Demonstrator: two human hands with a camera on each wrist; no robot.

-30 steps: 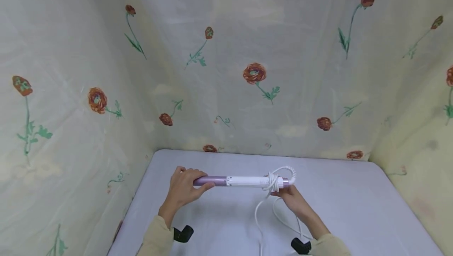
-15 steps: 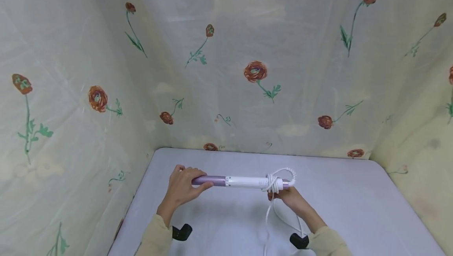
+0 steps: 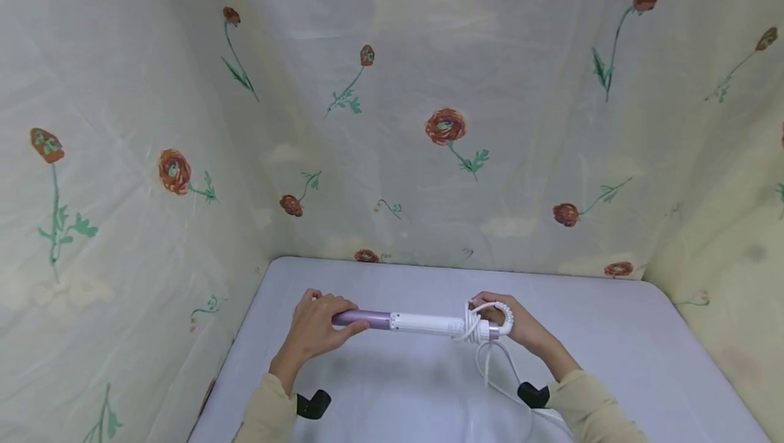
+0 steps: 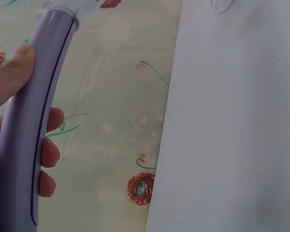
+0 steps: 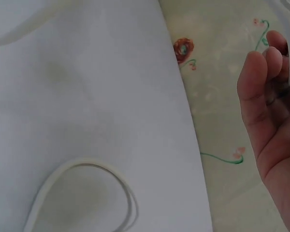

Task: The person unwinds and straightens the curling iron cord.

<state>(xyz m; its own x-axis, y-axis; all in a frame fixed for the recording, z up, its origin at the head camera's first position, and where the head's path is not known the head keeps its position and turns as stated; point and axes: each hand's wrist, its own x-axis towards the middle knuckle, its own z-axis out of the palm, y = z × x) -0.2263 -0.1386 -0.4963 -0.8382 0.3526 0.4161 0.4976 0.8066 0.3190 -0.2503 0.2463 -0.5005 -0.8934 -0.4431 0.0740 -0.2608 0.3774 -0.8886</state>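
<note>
Left hand (image 3: 315,326) gripping curling wand (image 3: 422,322), right hand (image 3: 517,324) curled at corded end — floral cloth (image 3: 392,123) behind, white table (image 3: 612,361) beneath

One curling iron (image 3: 422,322), lilac barrel and white handle. One white cord (image 3: 490,361), wound in several turns round the handle; the exact number of turns cannot be told. Two hands: one left hand (image 3: 315,327) and one right hand (image 3: 520,326). Two beige sleeves. Two black wrist mounts, one under each forearm. One table (image 3: 643,348) with a pale cover. One flowered cloth backdrop (image 3: 392,123) round the table.
</note>
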